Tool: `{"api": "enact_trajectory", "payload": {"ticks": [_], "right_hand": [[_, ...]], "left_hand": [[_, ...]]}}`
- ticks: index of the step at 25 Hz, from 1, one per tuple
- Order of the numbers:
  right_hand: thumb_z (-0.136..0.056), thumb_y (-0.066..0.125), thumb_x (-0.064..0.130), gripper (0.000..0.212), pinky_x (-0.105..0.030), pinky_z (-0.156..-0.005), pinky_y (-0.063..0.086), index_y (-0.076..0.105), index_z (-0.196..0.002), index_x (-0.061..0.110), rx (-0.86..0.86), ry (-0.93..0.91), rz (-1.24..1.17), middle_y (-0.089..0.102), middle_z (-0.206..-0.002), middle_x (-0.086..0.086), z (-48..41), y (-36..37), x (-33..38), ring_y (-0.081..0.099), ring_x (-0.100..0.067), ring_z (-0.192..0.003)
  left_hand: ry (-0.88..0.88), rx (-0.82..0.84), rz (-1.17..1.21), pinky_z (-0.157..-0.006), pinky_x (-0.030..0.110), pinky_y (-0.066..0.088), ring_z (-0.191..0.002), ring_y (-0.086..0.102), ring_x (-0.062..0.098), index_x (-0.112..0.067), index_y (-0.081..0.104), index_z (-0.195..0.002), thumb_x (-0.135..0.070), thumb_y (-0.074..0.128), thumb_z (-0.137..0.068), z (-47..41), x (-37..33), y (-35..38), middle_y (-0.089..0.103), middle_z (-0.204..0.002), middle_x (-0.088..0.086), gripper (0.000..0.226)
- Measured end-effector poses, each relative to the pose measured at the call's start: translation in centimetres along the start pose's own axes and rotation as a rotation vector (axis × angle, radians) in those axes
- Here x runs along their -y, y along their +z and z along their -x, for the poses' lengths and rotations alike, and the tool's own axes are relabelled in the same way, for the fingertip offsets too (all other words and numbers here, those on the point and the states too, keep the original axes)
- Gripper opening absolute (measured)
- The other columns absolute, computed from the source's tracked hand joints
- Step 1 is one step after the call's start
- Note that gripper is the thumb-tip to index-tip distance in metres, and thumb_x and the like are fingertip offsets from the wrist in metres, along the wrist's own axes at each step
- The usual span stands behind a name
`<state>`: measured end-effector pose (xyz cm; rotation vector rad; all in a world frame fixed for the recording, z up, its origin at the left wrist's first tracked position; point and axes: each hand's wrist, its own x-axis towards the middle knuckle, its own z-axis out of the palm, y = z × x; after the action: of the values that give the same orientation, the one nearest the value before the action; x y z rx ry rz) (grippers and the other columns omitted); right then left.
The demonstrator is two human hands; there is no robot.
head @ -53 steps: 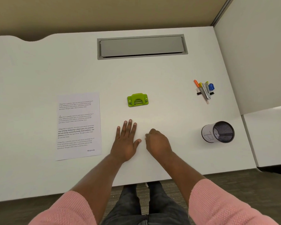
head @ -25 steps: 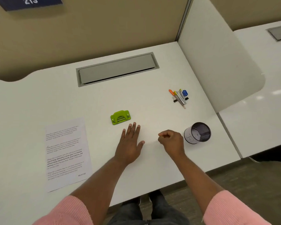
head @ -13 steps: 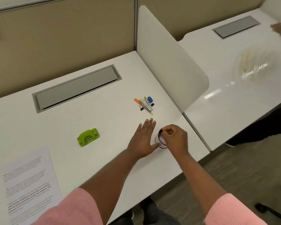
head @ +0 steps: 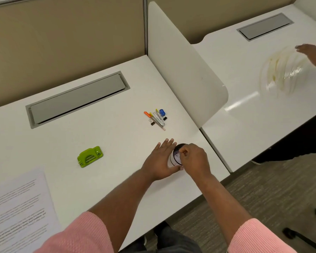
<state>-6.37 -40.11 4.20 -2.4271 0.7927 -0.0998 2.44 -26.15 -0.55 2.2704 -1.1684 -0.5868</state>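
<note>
At the desk's (head: pixel 117 141) right edge, our hands have come over from the middle. The left hand (head: pixel 160 162) lies spread against the mesh cup (head: pixel 175 158) and the right hand (head: pixel 194 161) pinches its rim, so we look ready to lift.

Cup (head: pixel 175 158) between left hand (head: pixel 160 161) and right hand (head: pixel 194 161), seemingly against both; pens (head: pixel 156 117) behind, punch (head: pixel 89 156) leftward.

White desks (head: pixel 117 136), tan partition walls (head: pixel 62 42), grey carpet (head: pixel 263 198).

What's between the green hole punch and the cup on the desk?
In the head view, the left hand lies there, fingers against the cup. Between the green hole punch and that hand, the desk is bare.
</note>
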Motion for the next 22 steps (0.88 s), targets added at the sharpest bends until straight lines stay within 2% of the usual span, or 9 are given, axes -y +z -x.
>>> {"api": "enact_trajectory", "payload": {"ticks": [4,7,9,11,14,16,17,19,22], "right_hand": [[-0.088,0.063,0.013,0.015,-0.017,-0.067,0.045,0.074,-0.096,0.019,0.007,-0.013,0.031,0.07,-0.094,0.002,-0.2,0.1,-0.2,0.065,-0.013,-0.078],[-0.089,0.06,0.013,0.018,-0.021,-0.068,0.049,0.073,-0.101,0.018,0.014,-0.039,0.05,0.067,-0.097,0.001,-0.1,0.2,-0.2,0.066,-0.016,-0.084],[-0.088,0.06,0.013,0.024,-0.028,-0.079,0.053,0.072,-0.109,0.015,0.002,-0.098,0.077,0.067,-0.107,0.0,0.3,0.3,-0.1,0.064,-0.019,-0.098],[-0.088,0.062,0.022,0.032,-0.035,-0.095,0.05,0.069,-0.119,0.016,-0.061,-0.155,0.133,0.064,-0.125,0.0,0.8,0.3,0.0,0.059,-0.02,-0.116],[-0.094,0.057,0.038,0.051,-0.045,-0.12,0.028,0.051,-0.143,0.022,-0.065,-0.225,0.197,0.038,-0.158,-0.001,1.6,0.7,0.6,0.031,-0.019,-0.148],[-0.098,0.049,0.045,0.064,-0.05,-0.125,0.009,0.03,-0.155,0.025,-0.029,-0.277,0.261,0.013,-0.168,-0.002,2.0,1.3,1.2,0.005,-0.018,-0.155],[-0.099,0.046,0.047,0.068,-0.052,-0.125,0.005,0.022,-0.158,0.024,-0.016,-0.298,0.286,0.004,-0.169,-0.003,2.3,1.8,1.5,-0.002,-0.019,-0.155],[-0.099,0.042,0.05,0.073,-0.054,-0.124,0.006,0.011,-0.16,0.023,0.007,-0.331,0.319,-0.004,-0.169,-0.003,2.8,2.6,2.1,-0.006,-0.021,-0.155],[-0.1,0.041,0.049,0.075,-0.054,-0.124,0.01,0.007,-0.16,0.022,0.054,-0.414,0.308,-0.004,-0.169,-0.003,4.1,4.5,3.7,-0.005,-0.021,-0.155]], "left_hand": [[-0.003,-0.013,0.009,-0.126,0.037,0.007,-0.155,0.007,0.013,-0.02,0.021,-0.158,-0.078,0.054,-0.079,-0.7,-0.9,0.2,0.019,-0.167,0.0,0.104],[-0.003,-0.028,-0.001,-0.127,0.04,0.01,-0.155,0.009,0.015,-0.019,0.025,-0.157,-0.074,0.056,-0.081,-0.8,-1.2,0.2,0.021,-0.166,0.002,0.099],[-0.008,-0.036,-0.009,-0.127,0.041,0.01,-0.155,0.007,0.015,-0.018,0.023,-0.157,-0.072,0.054,-0.082,-0.5,-1.0,0.1,0.019,-0.167,0.001,0.097],[-0.027,-0.039,-0.036,-0.127,0.04,0.008,-0.155,0.002,0.013,-0.02,0.018,-0.159,-0.076,0.048,-0.084,0.2,-0.6,-0.1,0.013,-0.168,-0.001,0.098],[-0.088,-0.056,-0.101,-0.126,0.038,0.0,-0.155,-0.007,0.01,-0.026,0.008,-0.16,-0.084,0.034,-0.084,2.2,0.8,-0.5,0.002,-0.169,-0.004,0.099],[-0.152,-0.079,-0.121,-0.124,0.035,-0.005,-0.154,-0.013,0.009,-0.029,0.002,-0.16,-0.086,0.03,-0.084,4.1,2.0,-0.8,-0.005,-0.168,-0.007,0.099],[-0.19,-0.091,-0.121,-0.123,0.034,-0.006,-0.153,-0.015,0.008,-0.031,-0.001,-0.159,-0.087,0.03,-0.084,5.1,2.6,-0.9,-0.007,-0.168,-0.008,0.099],[-0.253,-0.113,-0.121,-0.122,0.033,-0.008,-0.151,-0.02,0.004,-0.033,-0.004,-0.159,-0.087,0.029,-0.084,7.2,3.9,-1.1,-0.011,-0.167,-0.011,0.098],[-0.322,-0.15,-0.124,-0.124,0.034,-0.006,-0.151,-0.02,0.003,-0.032,-0.004,-0.159,-0.086,0.031,-0.086,10.9,5.8,-1.4,-0.01,-0.167,-0.011,0.097]]}}
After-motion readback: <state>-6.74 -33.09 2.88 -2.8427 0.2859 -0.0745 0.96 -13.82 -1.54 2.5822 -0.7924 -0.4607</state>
